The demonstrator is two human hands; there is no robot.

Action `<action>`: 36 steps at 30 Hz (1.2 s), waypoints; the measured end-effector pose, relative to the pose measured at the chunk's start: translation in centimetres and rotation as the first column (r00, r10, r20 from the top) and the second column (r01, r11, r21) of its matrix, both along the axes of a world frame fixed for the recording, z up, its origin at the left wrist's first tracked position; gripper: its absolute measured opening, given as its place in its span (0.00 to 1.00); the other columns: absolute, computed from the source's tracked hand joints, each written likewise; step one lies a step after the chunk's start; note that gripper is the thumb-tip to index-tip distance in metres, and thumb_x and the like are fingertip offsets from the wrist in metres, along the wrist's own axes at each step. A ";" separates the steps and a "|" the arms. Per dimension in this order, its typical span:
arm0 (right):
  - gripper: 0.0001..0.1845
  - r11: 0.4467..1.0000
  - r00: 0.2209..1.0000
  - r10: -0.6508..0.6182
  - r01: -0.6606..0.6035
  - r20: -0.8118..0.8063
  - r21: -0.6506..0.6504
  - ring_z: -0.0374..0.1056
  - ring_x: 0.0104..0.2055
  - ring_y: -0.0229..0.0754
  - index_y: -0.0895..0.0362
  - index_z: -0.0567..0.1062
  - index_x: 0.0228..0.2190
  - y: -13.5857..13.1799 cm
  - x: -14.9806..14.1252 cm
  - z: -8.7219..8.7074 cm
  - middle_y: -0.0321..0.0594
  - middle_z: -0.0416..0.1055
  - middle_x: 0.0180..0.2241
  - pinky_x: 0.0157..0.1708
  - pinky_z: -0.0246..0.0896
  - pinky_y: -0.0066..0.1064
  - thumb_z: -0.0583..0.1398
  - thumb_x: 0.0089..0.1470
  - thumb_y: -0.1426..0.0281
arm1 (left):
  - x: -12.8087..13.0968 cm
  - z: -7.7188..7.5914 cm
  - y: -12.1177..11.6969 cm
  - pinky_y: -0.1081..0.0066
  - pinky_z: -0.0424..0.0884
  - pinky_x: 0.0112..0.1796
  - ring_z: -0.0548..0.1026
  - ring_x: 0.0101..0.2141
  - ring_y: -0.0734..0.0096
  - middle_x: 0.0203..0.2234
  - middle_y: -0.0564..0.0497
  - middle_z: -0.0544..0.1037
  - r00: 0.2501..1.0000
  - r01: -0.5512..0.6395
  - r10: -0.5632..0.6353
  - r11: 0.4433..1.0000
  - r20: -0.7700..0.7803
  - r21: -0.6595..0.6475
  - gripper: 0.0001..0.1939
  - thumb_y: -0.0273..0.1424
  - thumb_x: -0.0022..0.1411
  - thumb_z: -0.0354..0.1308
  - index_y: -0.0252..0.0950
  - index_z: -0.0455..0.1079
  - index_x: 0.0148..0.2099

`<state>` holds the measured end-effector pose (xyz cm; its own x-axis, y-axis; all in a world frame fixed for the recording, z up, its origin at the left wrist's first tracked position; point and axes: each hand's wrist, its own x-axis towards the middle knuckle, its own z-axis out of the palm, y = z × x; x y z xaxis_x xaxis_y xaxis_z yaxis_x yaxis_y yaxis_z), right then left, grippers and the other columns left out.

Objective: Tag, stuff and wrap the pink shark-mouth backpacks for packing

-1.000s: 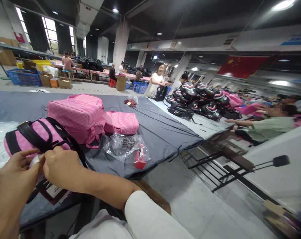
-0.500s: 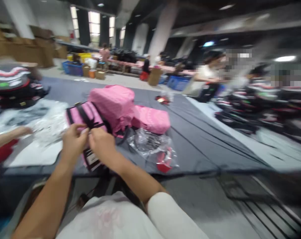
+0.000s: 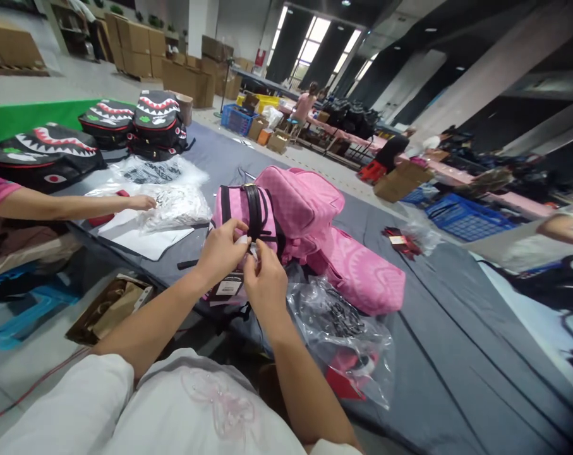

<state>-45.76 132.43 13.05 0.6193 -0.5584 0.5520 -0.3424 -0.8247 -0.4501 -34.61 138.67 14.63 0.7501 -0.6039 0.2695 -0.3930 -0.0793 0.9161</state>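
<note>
A pink backpack point(image 3: 234, 203) with a black carry handle and black straps lies at the table edge in front of me. My left hand point(image 3: 221, 251) is closed in a pinch at its near side, fingertips around something small and whitish that I cannot make out. My right hand point(image 3: 268, 282) pinches at the same spot, its fingertips almost touching the left ones. Below them hangs a dark hang tag point(image 3: 228, 287) with a white label. Behind and to the right lie another pink backpack point(image 3: 305, 199) and a pink patterned bag point(image 3: 366, 272).
A clear plastic bag point(image 3: 336, 316) with black and red items lies right of my hands. Left, a co-worker's hand point(image 3: 141, 202) touches a heap of small white plastic packets point(image 3: 182, 205). Black shark-mouth backpacks point(image 3: 156, 120) stand beyond. A carton point(image 3: 110, 309) sits below the table.
My view has swung left and tilted, so the table appears further right. Both hands stay pinched at the pink backpack. The co-worker's hand is now at the white packets.
</note>
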 end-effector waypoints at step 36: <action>0.14 0.975 0.986 -0.014 -0.023 0.165 0.220 0.68 0.28 0.40 0.56 0.77 0.32 -3.1 -1.4 0.6 0.37 0.75 0.28 0.33 0.60 0.32 0.61 0.56 0.57 | -1.0 0.2 -0.6 0.70 0.68 0.35 0.77 0.33 0.66 0.31 0.52 0.80 0.985 -0.089 0.071 0.990 0.156 0.112 0.10 0.26 0.60 0.62 0.40 0.73 0.44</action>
<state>-47.16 129.36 13.61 0.5330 -0.6752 0.5100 -0.2449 -0.7000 -0.6708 -35.59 138.10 14.80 0.7530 -0.5781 0.3145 -0.5148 -0.2197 0.8287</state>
